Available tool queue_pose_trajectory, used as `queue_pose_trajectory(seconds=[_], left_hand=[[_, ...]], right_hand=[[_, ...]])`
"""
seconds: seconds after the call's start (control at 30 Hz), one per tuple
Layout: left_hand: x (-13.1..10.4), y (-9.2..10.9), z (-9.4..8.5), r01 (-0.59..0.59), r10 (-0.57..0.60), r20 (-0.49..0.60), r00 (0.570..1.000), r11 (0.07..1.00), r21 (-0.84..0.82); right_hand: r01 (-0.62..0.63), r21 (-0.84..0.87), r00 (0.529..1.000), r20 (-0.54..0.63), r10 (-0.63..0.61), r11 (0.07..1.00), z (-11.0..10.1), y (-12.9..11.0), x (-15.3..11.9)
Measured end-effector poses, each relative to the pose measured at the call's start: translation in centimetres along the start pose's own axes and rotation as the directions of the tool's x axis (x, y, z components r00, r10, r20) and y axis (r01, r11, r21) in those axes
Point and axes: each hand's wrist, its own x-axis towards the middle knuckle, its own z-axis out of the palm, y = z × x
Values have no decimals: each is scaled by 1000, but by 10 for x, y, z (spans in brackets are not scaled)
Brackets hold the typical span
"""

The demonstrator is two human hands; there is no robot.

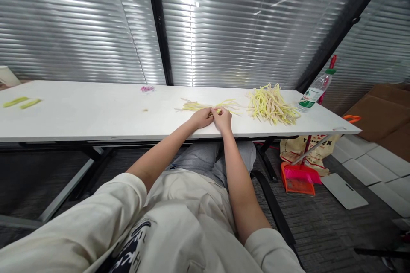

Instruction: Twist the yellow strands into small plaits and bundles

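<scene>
My left hand point(202, 118) and my right hand point(223, 120) meet over the white table near its front edge, their fingers closed together. Between the fingertips is a small bit of yellowish strip point(218, 111); its exact form is hard to make out. Just behind the hands lies a loose bunch of thin yellow and beige strips point(192, 105), sticking out to both sides. To the right rests a large tangled heap of the same kind of strips point(272, 104).
A plastic bottle point(312, 96) stands right of the heap. Farther left are a small pink pile point(147, 88) and two yellow-green bundles point(15, 101). Blinds point(230, 30) rise behind the table point(80, 111). An orange dustpan point(296, 185) is on the floor at right.
</scene>
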Motion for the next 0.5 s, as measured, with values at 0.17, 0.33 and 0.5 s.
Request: queue_pose_trajectory(seconds=[0.17,0.33,0.5], left_hand=[[0,-4,1,-75,77,31,997,995,-64],[-1,-6,0,-154,162,51,986,979,-132],[-1,-8,3,-119,127,64,990,985,-123]], right_hand=[[-60,-12,993,-99,59,998,1,6,2],[-107,-13,983,-151,104,994,0,7,1],[-113,43,981,-155,118,993,-1,7,-1]])
